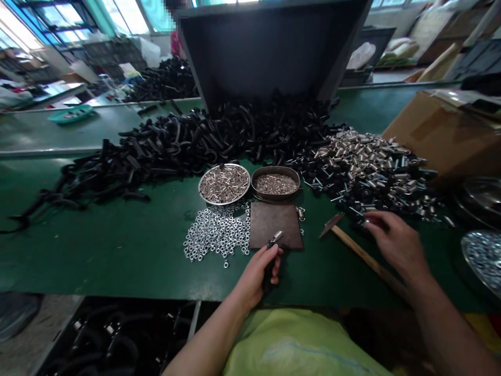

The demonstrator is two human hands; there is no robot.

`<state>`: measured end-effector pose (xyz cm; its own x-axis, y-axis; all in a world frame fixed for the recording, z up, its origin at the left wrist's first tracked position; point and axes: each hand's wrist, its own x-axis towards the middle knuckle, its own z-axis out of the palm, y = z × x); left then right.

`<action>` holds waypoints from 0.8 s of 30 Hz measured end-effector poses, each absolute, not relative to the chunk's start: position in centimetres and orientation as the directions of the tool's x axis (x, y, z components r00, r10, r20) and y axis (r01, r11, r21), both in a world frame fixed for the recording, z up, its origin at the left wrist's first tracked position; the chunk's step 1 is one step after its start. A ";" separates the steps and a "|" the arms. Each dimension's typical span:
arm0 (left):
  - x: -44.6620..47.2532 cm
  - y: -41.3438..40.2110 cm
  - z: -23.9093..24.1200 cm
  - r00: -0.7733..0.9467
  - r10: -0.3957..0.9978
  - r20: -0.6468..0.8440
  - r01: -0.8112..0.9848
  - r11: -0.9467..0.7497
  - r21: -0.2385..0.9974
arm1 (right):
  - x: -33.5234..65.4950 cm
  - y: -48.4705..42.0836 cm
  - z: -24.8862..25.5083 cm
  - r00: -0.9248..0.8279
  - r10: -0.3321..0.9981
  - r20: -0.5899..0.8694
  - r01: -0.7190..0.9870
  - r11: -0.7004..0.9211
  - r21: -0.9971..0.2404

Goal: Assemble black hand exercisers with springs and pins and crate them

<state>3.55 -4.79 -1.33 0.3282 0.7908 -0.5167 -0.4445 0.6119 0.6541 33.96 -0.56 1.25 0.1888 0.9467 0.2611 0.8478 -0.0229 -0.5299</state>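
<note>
My left hand (261, 270) is closed around a black curved part with a small silver metal sleeve (276, 237) at its tip, held over the near edge of a brown metal plate (274, 222). My right hand (393, 241) reaches toward the pile of silver sleeves and black pieces (371, 167). Its fingertips pinch a small item I cannot make out. A wooden-handled hammer (352, 246) lies on the green table (97, 250) just left of my right hand.
A round tray of silver sleeves (224, 183) and a bowl of small nuts (275, 183) sit behind the plate. Loose washers (215, 232) lie left of it. Black curved parts (176, 146) heap across the back below a dark bin (270, 47). A cardboard box (446, 130) stands at right.
</note>
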 end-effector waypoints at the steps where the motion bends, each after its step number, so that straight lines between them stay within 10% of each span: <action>1: 3.7 -4.7 -1.3 0.345 0.777 -0.527 -0.459 0.629 0.628 | 31.8 -0.7 1.7 0.172 0.956 0.236 0.772 0.018 -0.635; 4: 4.1 -4.5 -1.0 0.408 0.725 -0.555 -0.494 0.687 0.533 | 25.3 -1.5 2.9 -0.120 0.985 0.125 0.483 0.168 -0.859; 9: 4.4 -4.6 -0.6 0.465 0.706 -0.534 -0.494 0.708 0.505 | 18.9 -2.3 2.9 -0.408 0.909 0.085 0.402 0.262 -0.877; 24: 4.7 -5.0 -1.7 0.177 0.857 -0.484 -0.135 0.508 0.851 | 17.5 -2.4 1.8 -0.298 0.951 0.080 0.513 0.231 -0.827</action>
